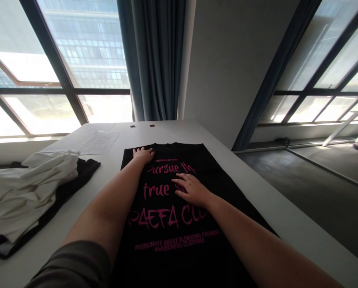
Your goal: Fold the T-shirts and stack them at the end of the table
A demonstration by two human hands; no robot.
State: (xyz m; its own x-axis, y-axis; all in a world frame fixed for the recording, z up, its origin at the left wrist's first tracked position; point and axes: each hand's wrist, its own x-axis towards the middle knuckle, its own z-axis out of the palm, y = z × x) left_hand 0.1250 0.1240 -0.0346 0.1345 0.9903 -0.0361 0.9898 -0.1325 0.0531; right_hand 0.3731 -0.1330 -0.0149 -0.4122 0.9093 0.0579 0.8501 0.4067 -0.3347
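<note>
A black garment [179, 264] with pink printed lettering lies spread out on the white table [257, 216], its far edge toward the window side. My left hand [143, 154] rests near its far left corner, fingers apart and holding nothing. Lower and to the right, my right hand [192, 190] lies on the lettering with its fingers spread, covering part of the words. Both palms face down on the cloth. My forearms cover parts of the garment's left and right sides.
Crumpled white and black clothing [31, 188] lies at the table's left. Paper sheets [96, 140] are at the far left, and two round cable holes sit near the far edge. Behind stand a blue-grey curtain [155, 60] and a wall [227, 60].
</note>
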